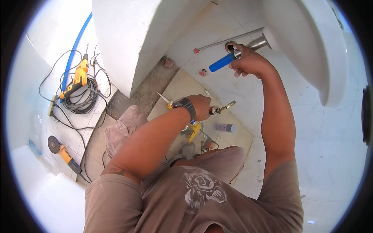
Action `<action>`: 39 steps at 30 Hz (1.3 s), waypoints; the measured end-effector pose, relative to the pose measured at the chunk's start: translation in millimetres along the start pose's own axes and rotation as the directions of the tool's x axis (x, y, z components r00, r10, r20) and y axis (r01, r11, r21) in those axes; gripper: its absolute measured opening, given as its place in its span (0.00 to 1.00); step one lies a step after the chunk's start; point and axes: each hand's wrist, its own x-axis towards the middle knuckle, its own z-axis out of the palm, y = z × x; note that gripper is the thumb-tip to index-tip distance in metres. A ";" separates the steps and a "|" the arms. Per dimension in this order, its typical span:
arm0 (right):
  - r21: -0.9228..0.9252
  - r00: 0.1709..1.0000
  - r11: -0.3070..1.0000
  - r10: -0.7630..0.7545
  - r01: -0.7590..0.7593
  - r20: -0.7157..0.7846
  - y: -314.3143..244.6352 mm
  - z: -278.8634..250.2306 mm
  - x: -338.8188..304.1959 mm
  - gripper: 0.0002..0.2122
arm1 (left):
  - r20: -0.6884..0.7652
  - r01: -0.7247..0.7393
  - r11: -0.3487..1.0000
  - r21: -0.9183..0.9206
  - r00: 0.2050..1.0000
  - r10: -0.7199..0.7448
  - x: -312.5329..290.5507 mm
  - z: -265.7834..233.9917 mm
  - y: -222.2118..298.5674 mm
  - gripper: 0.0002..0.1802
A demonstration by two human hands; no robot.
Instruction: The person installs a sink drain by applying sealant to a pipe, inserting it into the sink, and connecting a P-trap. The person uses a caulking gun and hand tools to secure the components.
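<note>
My right hand [250, 61] is raised beside the wall, its fingers closed at the metal-collared end of a short blue pipe [222, 63]. Just behind it lie a round metal ring [230, 47] at the wall and a chrome drain pipe [257, 42] from the white basin [324, 46]. Lower and to the left, my left hand [201, 107] wraps round a tool with a brass nozzle [228, 105] and a dark red collar, resembling a gas torch; its body is hidden by the hand. Past my watch, a white pointed cartridge nozzle [162, 96] sticks out.
On the floor below my left hand are a yellow tool [194, 133] and a purplish cylinder [225, 127]. At left lie a yellow drill [79, 75], coiled cable [83, 99], a blue hose [75, 46] and an angle grinder [64, 153]. A white wall block [116, 39] stands ahead.
</note>
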 end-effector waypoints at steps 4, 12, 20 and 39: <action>-0.088 1.000 0.996 0.011 -0.012 -0.016 -14.6 -0.4 -2.5 0.36 | 0.051 -0.013 1.000 -0.022 0.999 0.014 -2.9 -3.5 8.5 0.22; -0.238 0.977 0.948 0.214 -0.213 -0.021 -36.9 -3.3 17.3 0.18 | 0.103 -0.073 0.997 0.003 0.992 0.072 -2.1 -1.4 18.6 0.23; -0.323 0.961 0.911 0.275 -0.258 0.009 -55.0 1.6 29.9 0.13 | 0.121 -0.070 0.998 -0.009 0.990 0.070 -6.6 -6.8 21.7 0.23; -0.490 0.951 0.860 -0.019 -0.141 -0.308 -6.5 72.3 -11.5 0.41 | 0.105 -0.076 0.997 0.026 0.992 0.073 -12.0 -3.1 12.9 0.28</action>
